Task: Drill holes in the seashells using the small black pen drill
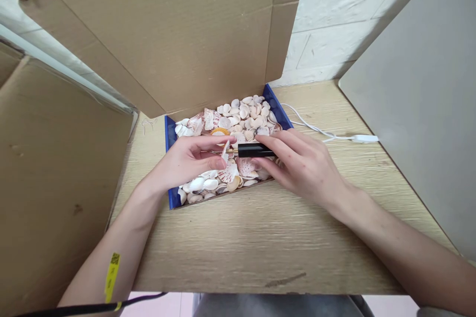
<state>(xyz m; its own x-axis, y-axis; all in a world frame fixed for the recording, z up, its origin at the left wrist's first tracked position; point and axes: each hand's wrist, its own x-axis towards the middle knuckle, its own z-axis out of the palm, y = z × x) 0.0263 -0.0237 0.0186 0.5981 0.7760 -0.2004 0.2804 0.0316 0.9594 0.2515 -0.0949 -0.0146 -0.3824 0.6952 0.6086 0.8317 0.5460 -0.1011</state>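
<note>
Pinched in the left hand's (188, 158) grip is one small shell (225, 150), held above a blue tray (170, 134) of seashells on the table (260, 237); the right hand's (297, 161) grip closes around a black tool (255, 150) whose tip meets it. Judging by the full tray, most shells remain untouched.

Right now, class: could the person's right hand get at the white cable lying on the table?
Probably yes. The white cable lies on bare wooden table just beyond the right hand, nothing between them. But that hand's grip holds a black tool, so it isn't free.
</note>
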